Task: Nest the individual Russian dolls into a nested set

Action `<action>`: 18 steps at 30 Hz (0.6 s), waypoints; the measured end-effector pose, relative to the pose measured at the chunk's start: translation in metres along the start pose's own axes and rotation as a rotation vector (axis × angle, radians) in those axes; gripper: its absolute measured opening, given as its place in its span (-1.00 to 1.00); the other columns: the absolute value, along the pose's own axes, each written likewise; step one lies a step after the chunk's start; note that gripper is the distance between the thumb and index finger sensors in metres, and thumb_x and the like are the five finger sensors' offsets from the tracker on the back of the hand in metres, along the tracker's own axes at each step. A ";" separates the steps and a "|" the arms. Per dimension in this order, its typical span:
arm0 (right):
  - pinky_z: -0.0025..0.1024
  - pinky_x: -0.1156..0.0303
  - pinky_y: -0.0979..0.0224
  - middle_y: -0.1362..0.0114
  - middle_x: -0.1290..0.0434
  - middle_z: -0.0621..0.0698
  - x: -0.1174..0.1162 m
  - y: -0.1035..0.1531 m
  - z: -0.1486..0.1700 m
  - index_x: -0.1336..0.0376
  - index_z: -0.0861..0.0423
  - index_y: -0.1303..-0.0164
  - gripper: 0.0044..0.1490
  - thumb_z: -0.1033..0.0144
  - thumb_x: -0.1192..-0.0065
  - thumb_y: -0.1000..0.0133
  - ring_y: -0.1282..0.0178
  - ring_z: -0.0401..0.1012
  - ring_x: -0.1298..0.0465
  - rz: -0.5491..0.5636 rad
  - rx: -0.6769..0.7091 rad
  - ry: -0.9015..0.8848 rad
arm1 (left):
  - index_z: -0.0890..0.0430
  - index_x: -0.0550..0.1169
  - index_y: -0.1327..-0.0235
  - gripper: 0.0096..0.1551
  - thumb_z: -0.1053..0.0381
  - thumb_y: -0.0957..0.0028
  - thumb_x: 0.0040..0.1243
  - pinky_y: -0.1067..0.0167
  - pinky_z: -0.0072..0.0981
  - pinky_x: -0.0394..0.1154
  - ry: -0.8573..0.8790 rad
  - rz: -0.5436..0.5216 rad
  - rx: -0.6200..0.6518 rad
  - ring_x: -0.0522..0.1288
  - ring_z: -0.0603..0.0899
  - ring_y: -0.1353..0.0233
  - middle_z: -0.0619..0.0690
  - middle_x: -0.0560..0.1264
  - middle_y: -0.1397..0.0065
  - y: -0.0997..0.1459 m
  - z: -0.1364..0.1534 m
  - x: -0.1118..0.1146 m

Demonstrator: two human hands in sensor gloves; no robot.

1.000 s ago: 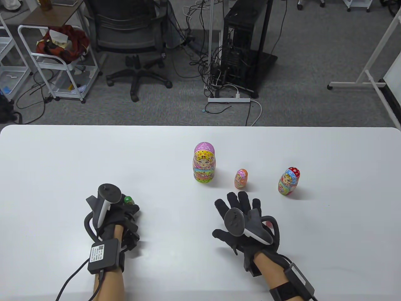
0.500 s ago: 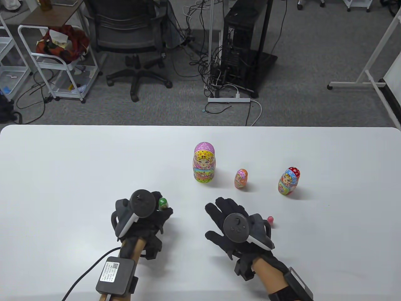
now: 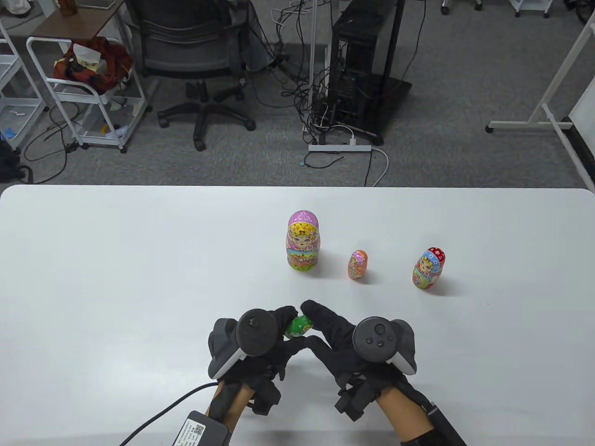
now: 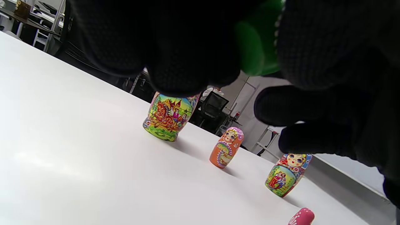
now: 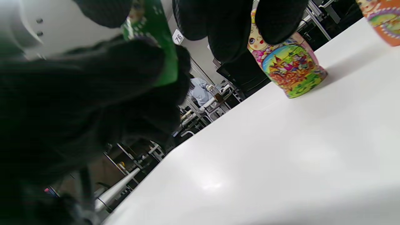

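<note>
Green doll point(image 3: 298, 326): lower centre of the table view, held above the table.
Hands: our left hand point(image 3: 260, 346) and right hand point(image 3: 344, 341) both pinch it.
Handling: we judge it light, rigid, glossy-slick; grip each half near the seam.

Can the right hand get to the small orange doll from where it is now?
Probably yes, once free. The right hand shares a grip on the green doll with the left hand; the orange doll stands upright just beyond it, with bare table between.

Three dolls point(image 3: 356, 265) stand well apart on table point(image 3: 116, 278); gaps look passable.
</note>
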State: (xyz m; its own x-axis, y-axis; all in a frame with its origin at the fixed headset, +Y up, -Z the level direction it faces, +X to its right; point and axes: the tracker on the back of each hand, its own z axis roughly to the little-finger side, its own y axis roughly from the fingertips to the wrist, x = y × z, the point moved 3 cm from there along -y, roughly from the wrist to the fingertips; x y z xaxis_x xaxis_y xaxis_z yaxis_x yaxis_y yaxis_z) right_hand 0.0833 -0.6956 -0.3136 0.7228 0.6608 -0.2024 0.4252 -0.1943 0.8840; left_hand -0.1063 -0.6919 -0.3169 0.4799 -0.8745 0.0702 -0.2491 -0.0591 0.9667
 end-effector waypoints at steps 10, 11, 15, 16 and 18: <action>0.04 -0.37 -0.47 -0.56 -0.31 -0.05 -0.005 -0.001 0.003 0.00 -0.31 -0.46 -0.30 -0.01 -0.17 -0.12 -0.45 -0.03 -0.46 -0.096 -0.020 0.147 | -0.04 0.45 -0.32 -0.15 -0.38 0.22 0.36 -0.17 -0.14 0.63 0.023 -0.021 0.098 0.67 -0.09 -0.06 -0.12 0.64 -0.16 0.007 0.010 0.026; 0.03 -0.38 -0.47 -0.55 -0.32 -0.06 -0.005 -0.001 0.002 0.00 -0.31 -0.46 -0.29 0.01 -0.18 -0.11 -0.44 -0.05 -0.48 -0.096 -0.012 0.158 | -0.04 0.46 -0.32 -0.15 -0.38 0.23 0.37 -0.17 -0.13 0.63 0.023 -0.016 0.092 0.67 -0.08 -0.06 -0.11 0.64 -0.16 0.008 0.010 0.027; 0.00 -0.39 -0.46 -0.51 -0.36 -0.04 0.000 0.000 -0.002 -0.06 -0.21 -0.45 -0.31 0.05 -0.20 -0.11 -0.40 -0.06 -0.50 -0.049 -0.004 0.195 | -0.02 0.46 -0.34 -0.15 -0.38 0.20 0.34 -0.17 -0.12 0.63 0.048 0.014 0.090 0.68 -0.07 -0.07 -0.11 0.65 -0.16 0.008 0.012 0.029; 0.00 -0.39 -0.46 -0.51 -0.36 -0.04 0.000 0.000 -0.002 -0.06 -0.20 -0.44 -0.32 0.05 -0.20 -0.11 -0.39 -0.06 -0.51 -0.046 -0.005 0.198 | -0.01 0.47 -0.33 -0.15 -0.38 0.20 0.34 -0.16 -0.12 0.63 0.045 0.004 0.093 0.68 -0.06 -0.06 -0.11 0.65 -0.15 0.008 0.012 0.028; 0.00 -0.38 -0.46 -0.50 -0.37 -0.04 0.000 0.000 -0.003 -0.07 -0.18 -0.44 -0.32 0.06 -0.21 -0.10 -0.39 -0.06 -0.50 -0.043 0.000 0.200 | 0.00 0.49 -0.31 -0.16 -0.38 0.19 0.33 -0.15 -0.12 0.63 0.027 0.000 0.102 0.69 -0.06 -0.04 -0.11 0.67 -0.13 0.008 0.011 0.027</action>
State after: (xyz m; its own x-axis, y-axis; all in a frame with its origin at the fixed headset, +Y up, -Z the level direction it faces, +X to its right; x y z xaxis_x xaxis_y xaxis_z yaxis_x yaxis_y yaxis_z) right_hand 0.0817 -0.6937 -0.3118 0.5818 0.7990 -0.1521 0.4534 -0.1634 0.8762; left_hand -0.1044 -0.7217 -0.3095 0.5019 -0.8614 0.0784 -0.3330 -0.1088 0.9366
